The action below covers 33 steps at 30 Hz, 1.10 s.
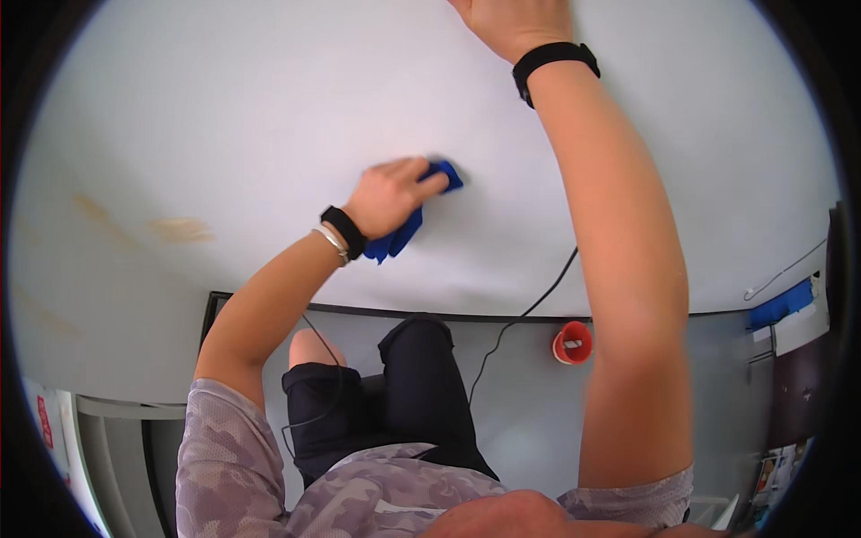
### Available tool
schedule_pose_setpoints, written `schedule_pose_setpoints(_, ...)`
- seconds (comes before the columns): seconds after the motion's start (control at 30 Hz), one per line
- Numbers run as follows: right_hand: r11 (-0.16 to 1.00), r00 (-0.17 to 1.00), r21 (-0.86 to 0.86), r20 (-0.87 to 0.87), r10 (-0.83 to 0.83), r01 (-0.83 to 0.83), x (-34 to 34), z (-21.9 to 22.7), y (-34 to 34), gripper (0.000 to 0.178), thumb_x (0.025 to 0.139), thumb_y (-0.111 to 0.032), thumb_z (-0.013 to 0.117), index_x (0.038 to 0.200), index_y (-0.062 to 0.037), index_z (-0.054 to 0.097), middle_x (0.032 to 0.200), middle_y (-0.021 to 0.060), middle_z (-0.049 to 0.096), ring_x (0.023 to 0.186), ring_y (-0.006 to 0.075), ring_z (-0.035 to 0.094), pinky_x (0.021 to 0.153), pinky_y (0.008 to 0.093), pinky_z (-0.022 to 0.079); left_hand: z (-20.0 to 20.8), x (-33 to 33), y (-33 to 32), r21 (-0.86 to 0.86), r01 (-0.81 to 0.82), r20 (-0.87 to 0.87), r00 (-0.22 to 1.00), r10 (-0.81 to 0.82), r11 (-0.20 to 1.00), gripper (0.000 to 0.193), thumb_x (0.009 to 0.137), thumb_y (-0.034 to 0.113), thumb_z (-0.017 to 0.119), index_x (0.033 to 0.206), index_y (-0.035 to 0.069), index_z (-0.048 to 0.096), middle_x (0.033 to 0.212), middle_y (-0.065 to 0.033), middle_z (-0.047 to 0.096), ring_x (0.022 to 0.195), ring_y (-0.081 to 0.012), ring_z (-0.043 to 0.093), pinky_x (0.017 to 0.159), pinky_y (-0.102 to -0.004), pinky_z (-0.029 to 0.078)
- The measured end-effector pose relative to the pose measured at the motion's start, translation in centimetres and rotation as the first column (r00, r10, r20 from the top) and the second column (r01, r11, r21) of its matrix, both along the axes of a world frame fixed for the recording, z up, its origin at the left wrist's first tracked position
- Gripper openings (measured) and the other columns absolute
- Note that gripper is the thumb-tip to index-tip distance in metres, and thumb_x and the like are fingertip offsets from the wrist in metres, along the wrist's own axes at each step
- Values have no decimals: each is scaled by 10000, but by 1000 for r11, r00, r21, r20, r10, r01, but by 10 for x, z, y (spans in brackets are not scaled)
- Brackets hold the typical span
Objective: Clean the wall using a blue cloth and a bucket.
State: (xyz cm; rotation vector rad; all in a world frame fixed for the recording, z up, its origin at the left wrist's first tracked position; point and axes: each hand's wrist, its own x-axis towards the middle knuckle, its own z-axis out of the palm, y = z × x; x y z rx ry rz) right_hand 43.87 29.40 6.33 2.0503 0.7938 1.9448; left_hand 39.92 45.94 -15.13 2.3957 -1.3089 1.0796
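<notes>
Blue cloth (pixel 414 218), bunched under the left hand (pixel 387 195) and pressed flat against the white wall (pixel 224 117) — that's where the action sits. The fingers are curled over it, clamping it to the surface, one corner poking out past the fingertips and a tail hanging below the wrist. By my reading this is mid-wipe on the wall, with the faint tan smudges (pixel 179 229) well off to the left of that hand looking untouched. Reaching them would call for a sweep leftward with the same flat pressure, I'd say.

Up top, the right hand (pixel 511 22) is against the wall at the picture's upper edge, well above and right of the cloth; it's cut off there, so whether it lies flat or curled I cannot tell. It carries nothing that shows. Black bands on both wrists.

Below the right forearm, on the grey floor (pixel 529 421), a small red cup-like round thing (pixel 572 342) with a black cable (pixel 529 309) running past it. Far right of that arm, a strip of blue tape (pixel 782 305) on a pale panel. Far below the left elbow, at the lower left rim, a white sheet with a red mark (pixel 45 421).
</notes>
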Motion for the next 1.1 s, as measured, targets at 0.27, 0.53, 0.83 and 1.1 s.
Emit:
schedule_pose_setpoints(0.27,1000,1000,-6,20,-2,2,6,3,-7,729,875,-376,607,1475,-126,277,1533,162,201,1405,328,185,1114,505,195,48,5,79,-585,-382,-129,915,382,716,290,827,40,622,1086,171,622,914,-78,592,721,-283,620,610,-366,513)
schedule_pose_setpoints(0.53,999,998,13,-19,-52,53,7,-6,7,719,888,-379,596,1481,-140,266,1543,149,175,1417,320,157,1121,505,186,-29,-8,16,-349,-339,-249,932,262,874,409,740,16,658,1117,157,582,972,-108,551,774,-322,613,636,-400,522)
schedule_pose_setpoints(0.83,997,995,-36,76,-63,66,-6,3,-6,696,892,-368,593,1472,-141,282,1523,149,225,1406,316,189,1116,493,205,-34,5,103,-389,-392,-34,911,412,834,393,687,4,648,1063,112,615,895,-87,584,862,-300,532,750,-415,405)
schedule_pose_setpoints(1.1,997,996,-5,60,-72,73,-1,-3,6,689,894,-374,590,1467,-136,292,1523,149,221,1406,312,190,1121,488,205,-60,24,194,-723,-671,-616,733,288,162,292,849,132,632,1115,86,519,880,-90,578,735,-256,548,725,-358,467)
